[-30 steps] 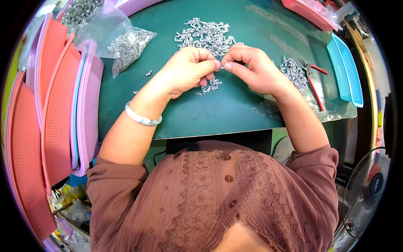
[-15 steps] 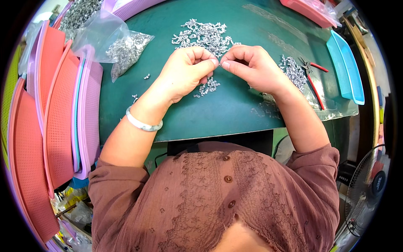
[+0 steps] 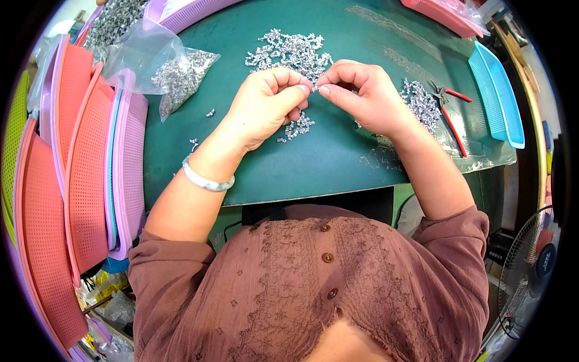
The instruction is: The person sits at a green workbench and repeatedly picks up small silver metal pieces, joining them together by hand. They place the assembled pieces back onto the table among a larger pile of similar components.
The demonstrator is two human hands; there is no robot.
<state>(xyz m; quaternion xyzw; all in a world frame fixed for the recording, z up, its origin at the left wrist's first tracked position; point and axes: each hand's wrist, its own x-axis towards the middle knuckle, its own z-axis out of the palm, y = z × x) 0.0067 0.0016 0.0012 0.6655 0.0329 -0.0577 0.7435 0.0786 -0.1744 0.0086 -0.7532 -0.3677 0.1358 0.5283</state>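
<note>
My left hand [image 3: 274, 102] pinches thumb against forefinger, and my right hand [image 3: 354, 93] does the same right beside it. Between the two sets of fingertips a small silvery metal piece [image 3: 315, 88] just shows; its exact shape is too small to make out. Beyond my hands lies a large heap of small silvery metal pieces [image 3: 288, 51] on the green tabletop [image 3: 265, 175]. A smaller cluster of such pieces [image 3: 298, 127] sits below my left fingers. To the right of my right wrist is another pile [image 3: 420, 107], next to red-handled pliers [image 3: 451, 123].
A clear plastic bag of metal pieces [image 3: 186, 75] lies at the back left. Stacked pink and purple perforated baskets [image 3: 87, 175] line the left side. A blue basket [image 3: 497, 96] stands at the right edge, a pink one [image 3: 443, 17] at the far right. A fan [image 3: 531, 271] is at lower right.
My hands stay pinched together over the same spot. The right fingers have shifted very slightly, and the small piece between the fingertips shows a little more.
</note>
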